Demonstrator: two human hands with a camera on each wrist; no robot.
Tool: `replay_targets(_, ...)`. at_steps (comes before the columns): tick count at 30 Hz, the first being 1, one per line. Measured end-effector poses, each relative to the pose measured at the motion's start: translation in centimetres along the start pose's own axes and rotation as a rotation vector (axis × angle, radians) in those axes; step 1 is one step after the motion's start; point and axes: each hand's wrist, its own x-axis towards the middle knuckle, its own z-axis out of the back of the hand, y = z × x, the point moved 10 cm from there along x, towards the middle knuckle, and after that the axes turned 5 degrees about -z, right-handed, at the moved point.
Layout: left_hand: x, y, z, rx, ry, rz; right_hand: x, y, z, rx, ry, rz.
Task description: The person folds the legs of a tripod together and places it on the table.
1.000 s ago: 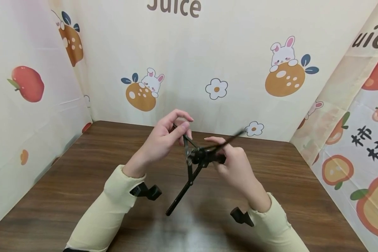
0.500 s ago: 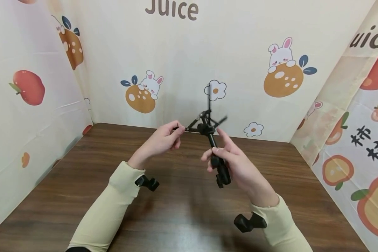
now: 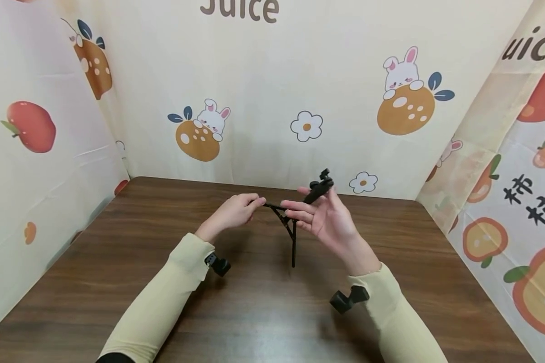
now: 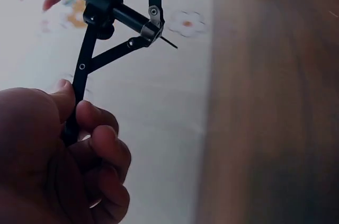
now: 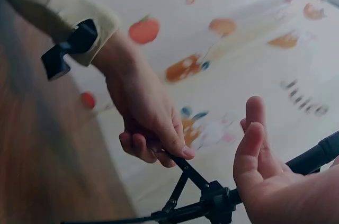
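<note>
A small black tripod (image 3: 319, 190) is held in the air between the hands, its legs spread and its thick handle end pointing up and away to the right in the head view. The left hand (image 3: 234, 210) pinches one leg between thumb and fingers; the left wrist view shows that grip close up on the leg (image 4: 80, 79). The right hand (image 3: 329, 222) has its palm turned up and fingers extended, with the handle lying across by the thumb and index finger. Another leg (image 3: 293, 249) hangs down towards the table. In the right wrist view the centre hub (image 5: 218, 203) sits beyond the right fingers.
The brown wooden table (image 3: 254, 317) lies beneath both hands. Printed cloth hangs as a back wall (image 3: 263, 75) and at both sides. Black wrist cameras (image 3: 218, 264) sit on the sleeves.
The tripod has been turned over, its handle end swinging from low to upper right and one leg now pointing down. The right fingers have straightened and the palm has turned up; the left hand lowered slightly.
</note>
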Motion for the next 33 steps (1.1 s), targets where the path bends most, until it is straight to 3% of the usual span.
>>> replay_targets(8, -1.0, 4.7, -3.7, -0.107, 0.163, 0.167, 1.6, -3.8, 2.1, -0.159, 0.007, -0.074)
replay_targets(12, -1.3, 5.9, -4.4, -0.068, 0.218, 0.192, 1.8, -4.6, 3.0, -0.429, -0.093, -0.075)
replay_targets(15, -1.3, 6.5, -4.0, -0.044, 0.204, 0.204, 2.1, -4.8, 4.0, -0.61, -0.187, -0.07)
replay_targets(21, -1.3, 6.7, -3.4, -0.004, 0.168, 0.217, 2.2, -4.3, 5.4, -0.763, -0.254, -0.044)
replay_targets(26, -1.2, 6.6, -3.9, -0.055, 0.191, 0.207, 2.1, -4.0, 6.2, -0.793, -0.24, -0.039)
replay_targets(33, -3.0, 8.1, -4.7, -0.197, 0.235, 0.167, 1.2, -5.8, 8.3, -0.619, -0.138, -0.043)
